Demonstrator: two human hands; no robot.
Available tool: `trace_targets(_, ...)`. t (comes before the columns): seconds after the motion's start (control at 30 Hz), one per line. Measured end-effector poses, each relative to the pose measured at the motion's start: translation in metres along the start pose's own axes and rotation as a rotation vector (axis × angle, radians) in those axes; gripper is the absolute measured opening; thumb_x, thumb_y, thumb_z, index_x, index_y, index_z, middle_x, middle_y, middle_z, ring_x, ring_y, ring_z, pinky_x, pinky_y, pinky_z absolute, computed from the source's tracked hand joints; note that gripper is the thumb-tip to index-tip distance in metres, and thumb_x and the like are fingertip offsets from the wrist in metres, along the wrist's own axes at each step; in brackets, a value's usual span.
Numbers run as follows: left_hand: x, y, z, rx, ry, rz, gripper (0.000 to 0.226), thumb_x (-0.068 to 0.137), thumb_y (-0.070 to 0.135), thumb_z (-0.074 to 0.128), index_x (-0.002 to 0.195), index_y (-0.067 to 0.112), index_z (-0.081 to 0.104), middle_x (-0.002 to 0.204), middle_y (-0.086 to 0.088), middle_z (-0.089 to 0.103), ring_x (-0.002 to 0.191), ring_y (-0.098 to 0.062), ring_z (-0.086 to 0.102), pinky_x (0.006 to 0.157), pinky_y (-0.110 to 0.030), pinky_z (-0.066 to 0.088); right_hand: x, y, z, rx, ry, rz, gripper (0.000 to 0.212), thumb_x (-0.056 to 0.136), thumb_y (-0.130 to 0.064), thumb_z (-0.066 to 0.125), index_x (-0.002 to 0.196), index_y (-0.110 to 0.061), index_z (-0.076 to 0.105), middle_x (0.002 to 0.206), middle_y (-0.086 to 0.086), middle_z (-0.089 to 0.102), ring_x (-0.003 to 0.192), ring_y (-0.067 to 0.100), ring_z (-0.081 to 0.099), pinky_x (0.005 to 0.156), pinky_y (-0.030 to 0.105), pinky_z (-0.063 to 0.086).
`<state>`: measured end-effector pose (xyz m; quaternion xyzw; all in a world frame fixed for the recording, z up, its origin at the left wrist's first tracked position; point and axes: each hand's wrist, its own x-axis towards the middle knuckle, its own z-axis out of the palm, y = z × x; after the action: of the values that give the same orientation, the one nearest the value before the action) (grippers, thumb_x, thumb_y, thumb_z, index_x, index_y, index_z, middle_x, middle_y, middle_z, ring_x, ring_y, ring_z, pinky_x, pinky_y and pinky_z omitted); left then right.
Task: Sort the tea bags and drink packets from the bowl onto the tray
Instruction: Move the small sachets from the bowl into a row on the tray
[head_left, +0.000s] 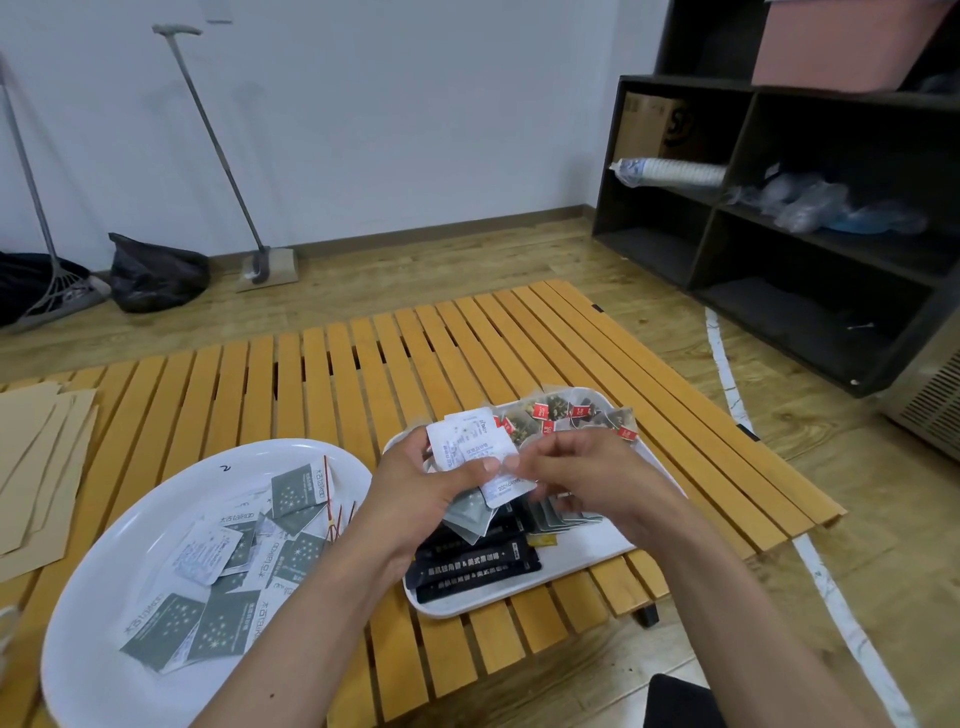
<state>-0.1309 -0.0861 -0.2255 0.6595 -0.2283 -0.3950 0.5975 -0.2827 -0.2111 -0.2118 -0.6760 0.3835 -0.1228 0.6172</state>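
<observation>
Bowl (104, 597): at 8 o'clock, grey packets (228, 623) inside, light, slick, pinch an edge
Left hand (426, 483): closed on a fan of white sachets (467, 447)
Right hand (587, 473): fingertips pinching one sachet's corner
Tray (582, 556): at 4 o'clock, beneath both hands, tea bags (566, 413) far end, black packets (472, 564) near
Clutter: cardboard sheets (36, 457) at 9 o'clock, clear of the path

I see my left hand (431, 486) gripping a fan of white packets (470, 441) over the tray (576, 564), my right hand (582, 473) pinching one; the bowl (104, 597) sits left.
</observation>
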Motion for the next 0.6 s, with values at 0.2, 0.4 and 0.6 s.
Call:
trace_targets(0.2, 0.002, 0.001, -0.005, 0.032, 0.073, 0.016, 0.027, 0.092, 0.02, 0.074, 0.116, 0.026, 0.065, 0.107, 0.003, 0.076, 0.097, -0.021, 0.074, 0.083, -0.037, 0.06, 0.003, 0.001, -0.01, 0.177, 0.168, -0.032, 0.02, 0.082, -0.02, 0.083, 0.089, -0.008, 0.069, 0.085, 0.0, 0.076, 0.073, 0.013, 0.07, 0.065, 0.026, 0.057)
trace_targets(0.4, 0.002, 0.0, -0.004, 0.053, 0.026, 0.009, 0.031, 0.089, 0.02, 0.078, 0.118, 0.024, 0.067, 0.112, -0.001, 0.077, 0.098, -0.023, 0.075, 0.086, -0.042, 0.061, -0.001, -0.002, 0.001, 0.147, 0.023, -0.09, 0.015, 0.08, -0.013, 0.084, 0.083, -0.007, 0.071, 0.084, 0.004, 0.074, 0.081, 0.013, 0.072, 0.076, 0.031, 0.061)
trace_targets(0.6, 0.001, -0.001, -0.004, 0.088, 0.003, 0.025, 0.038, 0.086, 0.018, 0.08, 0.122, 0.023, 0.067, 0.114, 0.0, 0.077, 0.102, -0.021, 0.074, 0.095, -0.045, 0.058, -0.002, -0.003, 0.002, 0.05, -0.017, -0.04, 0.028, 0.084, -0.033, 0.08, 0.097, -0.009, 0.08, 0.099, -0.003, 0.08, 0.099, 0.012, 0.073, 0.087, 0.033, 0.057)
